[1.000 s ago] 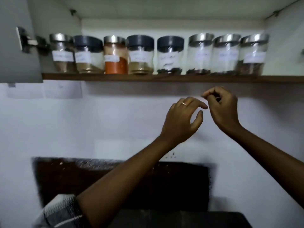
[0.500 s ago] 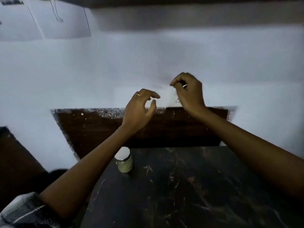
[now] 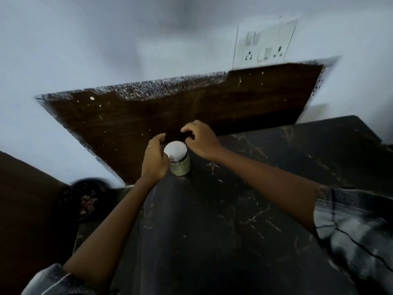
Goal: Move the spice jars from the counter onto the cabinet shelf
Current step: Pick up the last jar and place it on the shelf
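The spice jar [image 3: 178,159] stood upright near the counter's [image 3: 244,209] back edge, squarely between both hands. Left hand [image 3: 154,159] curled against its left side, seemingly touching; right hand [image 3: 201,139] hovered just behind-right, fingers loosely bent, gripping nothing. Left was nearer!

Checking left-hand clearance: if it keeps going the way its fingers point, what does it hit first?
Probably the brown wall panel. The left hand sits beside the jar, fingers pointing past the lid toward the panel; depth is unclear from one view.
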`<state>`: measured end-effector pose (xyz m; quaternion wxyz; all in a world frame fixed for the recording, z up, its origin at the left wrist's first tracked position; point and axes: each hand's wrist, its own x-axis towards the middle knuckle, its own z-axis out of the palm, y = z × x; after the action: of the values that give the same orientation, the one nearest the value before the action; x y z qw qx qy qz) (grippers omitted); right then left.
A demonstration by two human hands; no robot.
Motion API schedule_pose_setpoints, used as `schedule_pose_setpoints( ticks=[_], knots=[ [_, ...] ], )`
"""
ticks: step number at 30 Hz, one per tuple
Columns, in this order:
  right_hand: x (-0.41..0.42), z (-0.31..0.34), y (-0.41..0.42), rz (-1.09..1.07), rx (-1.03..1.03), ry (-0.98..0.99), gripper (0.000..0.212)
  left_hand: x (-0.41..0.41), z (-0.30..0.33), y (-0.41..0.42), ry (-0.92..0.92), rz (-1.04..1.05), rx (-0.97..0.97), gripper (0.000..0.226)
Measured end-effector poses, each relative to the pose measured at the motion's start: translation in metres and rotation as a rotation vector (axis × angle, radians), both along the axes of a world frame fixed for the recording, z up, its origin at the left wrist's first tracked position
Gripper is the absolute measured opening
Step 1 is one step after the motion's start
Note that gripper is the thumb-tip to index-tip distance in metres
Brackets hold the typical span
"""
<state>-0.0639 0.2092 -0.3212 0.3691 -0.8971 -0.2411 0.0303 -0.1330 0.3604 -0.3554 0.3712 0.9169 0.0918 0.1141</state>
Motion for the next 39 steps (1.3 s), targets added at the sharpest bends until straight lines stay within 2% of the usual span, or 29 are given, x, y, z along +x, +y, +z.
schedule_pose_setpoints(
  ticks=[3, 6, 10, 14, 19, 23, 25, 27, 34, 39],
  knots=[
    [0.000, -0.028, 0.021, 0.078, -0.252, 0.172, 0.061, -0.001, -0.028, 0.011, 0.181, -0.025, -0.112, 0.064],
    [0.001, -0.045, 0.035, 0.151, -0.316, 0.270, 0.074, 0.001, -0.049, 0.011, 0.299, -0.014, -0.288, 0.079],
    [0.006, -0.055, 0.049, 0.209, -0.417, 0.323, 0.093, 0.010, -0.070, 0.000, 0.240, 0.040, -0.496, 0.082],
    [0.012, -0.061, 0.053, 0.235, -0.502, 0.293, 0.091, 0.018, -0.086, -0.009, 0.176, 0.124, -0.611, 0.077],
    [0.015, -0.056, 0.045, 0.170, -0.478, 0.276, 0.087, 0.015, -0.097, -0.017, 0.193, 0.118, -0.725, 0.079],
    [0.012, -0.046, 0.022, 0.192, -0.591, 0.322, 0.087, 0.003, -0.106, -0.038, 0.250, 0.102, -0.534, 0.083],
    [0.010, -0.042, 0.006, 0.180, -0.623, 0.304, 0.083, 0.001, -0.107, -0.049, 0.280, 0.051, -0.383, 0.082],
    [0.007, -0.035, -0.015, 0.164, -0.631, 0.291, 0.080, 0.000, -0.102, -0.067, 0.300, -0.015, -0.312, 0.079],
    [0.005, 0.016, -0.089, 0.124, -0.633, 0.215, 0.068, 0.009, -0.070, -0.131, 0.236, -0.127, -0.277, 0.077],
    [-0.005, 0.063, -0.147, 0.054, -0.632, 0.154, 0.068, 0.006, -0.033, -0.194, 0.108, -0.148, -0.345, 0.089]
  ],
)
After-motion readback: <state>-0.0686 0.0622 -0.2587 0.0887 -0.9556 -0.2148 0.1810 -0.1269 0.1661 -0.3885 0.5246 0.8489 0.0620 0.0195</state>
